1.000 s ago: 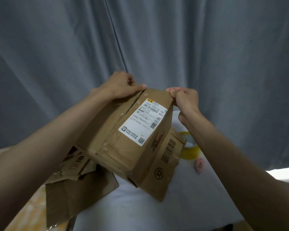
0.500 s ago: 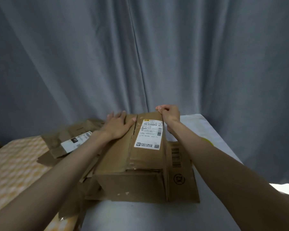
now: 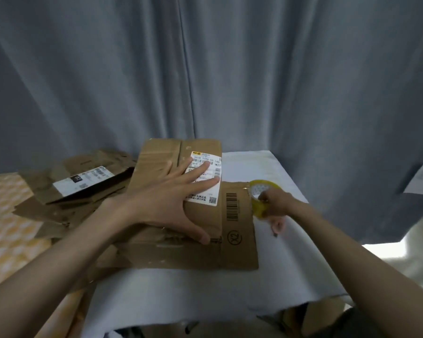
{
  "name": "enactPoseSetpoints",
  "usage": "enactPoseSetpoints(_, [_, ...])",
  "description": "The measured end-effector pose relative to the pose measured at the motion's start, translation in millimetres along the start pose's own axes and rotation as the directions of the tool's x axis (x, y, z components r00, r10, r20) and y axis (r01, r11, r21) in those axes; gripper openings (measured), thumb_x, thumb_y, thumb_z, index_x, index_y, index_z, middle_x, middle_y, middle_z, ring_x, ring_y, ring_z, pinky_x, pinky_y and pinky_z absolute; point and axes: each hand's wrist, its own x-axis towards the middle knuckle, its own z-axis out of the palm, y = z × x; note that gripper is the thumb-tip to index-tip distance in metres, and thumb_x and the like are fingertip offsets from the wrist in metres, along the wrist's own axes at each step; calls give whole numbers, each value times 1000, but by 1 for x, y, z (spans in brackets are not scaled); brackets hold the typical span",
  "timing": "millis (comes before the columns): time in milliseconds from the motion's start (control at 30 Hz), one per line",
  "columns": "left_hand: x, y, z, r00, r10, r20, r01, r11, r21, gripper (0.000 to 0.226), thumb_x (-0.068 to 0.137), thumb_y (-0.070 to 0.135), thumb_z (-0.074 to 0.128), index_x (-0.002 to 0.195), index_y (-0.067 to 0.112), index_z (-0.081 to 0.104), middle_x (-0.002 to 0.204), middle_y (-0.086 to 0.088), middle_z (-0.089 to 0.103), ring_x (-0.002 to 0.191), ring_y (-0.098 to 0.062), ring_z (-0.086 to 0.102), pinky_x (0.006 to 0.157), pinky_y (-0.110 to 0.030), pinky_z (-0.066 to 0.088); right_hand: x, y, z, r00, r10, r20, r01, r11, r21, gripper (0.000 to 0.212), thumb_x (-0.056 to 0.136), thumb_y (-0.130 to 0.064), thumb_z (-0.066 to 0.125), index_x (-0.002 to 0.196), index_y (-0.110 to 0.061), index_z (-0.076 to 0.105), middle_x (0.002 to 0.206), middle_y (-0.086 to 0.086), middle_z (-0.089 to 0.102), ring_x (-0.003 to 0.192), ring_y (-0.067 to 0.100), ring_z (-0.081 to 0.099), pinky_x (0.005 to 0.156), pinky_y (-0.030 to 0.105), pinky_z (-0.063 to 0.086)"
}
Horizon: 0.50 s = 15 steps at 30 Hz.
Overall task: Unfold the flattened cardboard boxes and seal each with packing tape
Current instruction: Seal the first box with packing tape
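My left hand [image 3: 166, 201] is lying flat with its fingers [image 3: 200, 170] spread wide, pressing down on the top of the unfolded cardboard box [image 3: 156, 167], the fingertips reaching onto its white shipping label [image 3: 205, 189] and the thumb hooking over the near edge. My right hand [image 3: 276, 206] is closing its fingers [image 3: 264, 196] around the yellowish roll of packing tape [image 3: 260, 191], which is sitting just beside the box's right side, against a flap [image 3: 237, 223] printed with a barcode. I am judging the box to be light and empty, its worn, creased walls giving under my palm, so flat pressure over the seam seems to be the way to steady it, not a pinch at the corners. The tape roll is looking rigid and smooth, best taken through its core and outer rim. The box is resting on the white-covered counter [image 3: 181, 289], with a pile of flattened boxes [image 3: 78, 184] touching its left side. I cannot tell where the tape's loose end is, nor whether the top seam under my palm is fully meeting; a small pinkish object [image 3: 277, 225] below my right hand is too blurred to name, and the counter's near edge is being cut off.
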Motion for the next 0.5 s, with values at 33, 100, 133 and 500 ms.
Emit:
enactPoseSetpoints(33, [0,0,1,1000,-2,1,2,1000,-8,126,47,102,49,150,57,-9,158,23,-29,141,-7,-40,120,-49,-16,-3,2,10,999,1,-51,-3,999,-39,34,80,-28,73,112,-22,65,112,1,64,112,25,59,87,32,45])
enactPoseSetpoints(100, [-2,1,0,1000,-4,9,4,1000,18,131,45,102,50,150,54,-12,158,21,-30,140,-8,-41,120,-49,-16,-5,4,23,979,10,-205,-13,1000,-13,27,81,-15,68,106,-23,66,111,3,65,110,26,60,88,34,45])
enactPoseSetpoints(133, [-3,2,0,1000,-1,13,0,999,49,134,44,102,50,151,52,-14,158,19,-31,140,-8,-41,120,-49,-17,-6,4,27,964,33,-265,-23,999,41,26,81,-10,64,105,-22,65,113,5,64,108,29,61,89,37,47])
enactPoseSetpoints(500, [31,12,24,990,-90,-109,76,989,-130,134,48,105,33,159,34,9,166,10,-2,151,-6,-12,124,-42,-8,-33,30,-30,750,260,-608,184,801,570,38,81,-2,73,118,-6,67,120,17,68,114,35,60,97,35,44])
